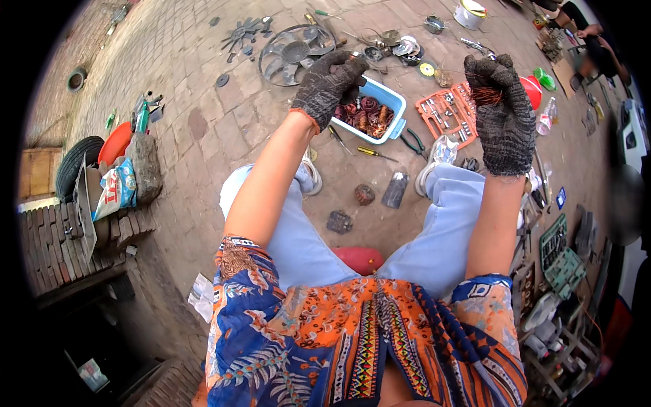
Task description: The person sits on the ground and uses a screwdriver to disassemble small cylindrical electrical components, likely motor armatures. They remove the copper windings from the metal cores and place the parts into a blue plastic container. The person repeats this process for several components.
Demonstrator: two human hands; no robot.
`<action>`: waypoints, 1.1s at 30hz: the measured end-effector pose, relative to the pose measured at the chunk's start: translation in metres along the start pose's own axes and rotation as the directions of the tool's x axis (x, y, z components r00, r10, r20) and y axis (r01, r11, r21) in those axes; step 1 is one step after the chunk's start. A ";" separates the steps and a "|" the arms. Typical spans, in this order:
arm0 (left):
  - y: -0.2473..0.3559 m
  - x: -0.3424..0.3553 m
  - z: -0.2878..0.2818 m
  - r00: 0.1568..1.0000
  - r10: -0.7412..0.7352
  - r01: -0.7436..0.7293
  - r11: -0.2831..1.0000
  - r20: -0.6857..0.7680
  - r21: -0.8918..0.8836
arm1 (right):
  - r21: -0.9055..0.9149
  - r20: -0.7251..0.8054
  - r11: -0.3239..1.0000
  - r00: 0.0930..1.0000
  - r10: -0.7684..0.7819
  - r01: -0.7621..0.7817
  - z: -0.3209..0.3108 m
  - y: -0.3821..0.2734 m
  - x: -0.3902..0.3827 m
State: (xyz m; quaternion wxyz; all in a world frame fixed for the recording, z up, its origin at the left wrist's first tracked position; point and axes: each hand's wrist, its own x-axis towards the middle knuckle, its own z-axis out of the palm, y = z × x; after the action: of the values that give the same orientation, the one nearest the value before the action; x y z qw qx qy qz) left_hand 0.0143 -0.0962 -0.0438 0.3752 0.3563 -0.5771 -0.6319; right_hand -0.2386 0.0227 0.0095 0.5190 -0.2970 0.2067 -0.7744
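Observation:
Both my hands wear dark knitted gloves and are raised in front of me, wide apart. My right hand is closed around a loose bundle of thin copper wire, whose strands stick out on its left side. Curled over the near left part of a blue plastic basin, my left hand has its fingers closed; what they hold, if anything, is hidden. Inside the basin lie dark red and copper-coloured wire coils. Right of it is an orange socket set case, partly behind my right hand.
Pliers and a yellow-handled screwdriver lie just below the basin. Between my feet are a small wound motor part and a dark metal cylinder. A fan lies beyond my left hand. Another person is at the far right.

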 end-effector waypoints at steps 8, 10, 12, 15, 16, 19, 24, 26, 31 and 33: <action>0.001 0.000 -0.016 0.972 -0.190 0.236 0.779 0.140 -0.580 | -0.039 0.040 0.997 0.997 0.064 -0.063 0.017 -0.005 -0.012; 0.008 -0.002 -0.006 0.972 -0.233 0.210 0.913 -0.024 -0.350 | 0.000 0.055 0.993 0.992 0.114 -0.114 0.024 -0.002 -0.017; 0.012 -0.004 0.004 0.964 -0.248 0.215 0.940 -0.099 -0.265 | 0.098 0.107 0.977 0.978 0.180 -0.191 0.026 0.004 -0.022; 0.009 0.001 0.003 0.954 -0.286 0.255 0.933 -0.091 -0.256 | 0.028 0.053 0.986 0.986 0.161 -0.163 0.036 0.005 -0.024; 0.009 0.001 0.003 0.954 -0.291 0.260 0.925 -0.077 -0.278 | 0.013 0.044 0.989 0.988 0.145 -0.146 0.036 0.003 -0.024; 0.008 0.003 -0.004 0.943 -0.320 0.321 0.811 0.088 -0.490 | 0.001 -0.005 0.989 0.989 0.150 -0.150 0.029 0.002 -0.023; 0.000 0.004 -0.018 0.882 -0.289 0.469 0.457 0.373 -0.756 | -0.025 0.092 0.971 0.967 0.238 -0.237 0.029 0.004 -0.030; 0.000 0.003 -0.018 0.923 -0.241 0.384 0.597 0.298 -0.705 | 0.007 0.075 0.974 0.972 0.223 -0.224 0.031 0.001 -0.029; -0.006 -0.007 -0.007 0.973 0.227 -0.202 0.920 -0.038 0.336 | -0.049 0.060 0.999 0.998 0.011 -0.008 0.026 -0.012 -0.021; -0.010 -0.007 -0.008 0.959 0.281 -0.272 0.887 0.033 0.374 | -0.002 0.115 1.000 0.993 -0.006 0.006 0.023 -0.018 -0.020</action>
State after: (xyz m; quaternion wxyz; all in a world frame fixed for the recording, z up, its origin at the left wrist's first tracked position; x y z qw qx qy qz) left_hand 0.0238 -0.0927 -0.0541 0.3928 0.3425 -0.7275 -0.4462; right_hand -0.2302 0.0476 0.0331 0.5274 -0.3422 0.1763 -0.7574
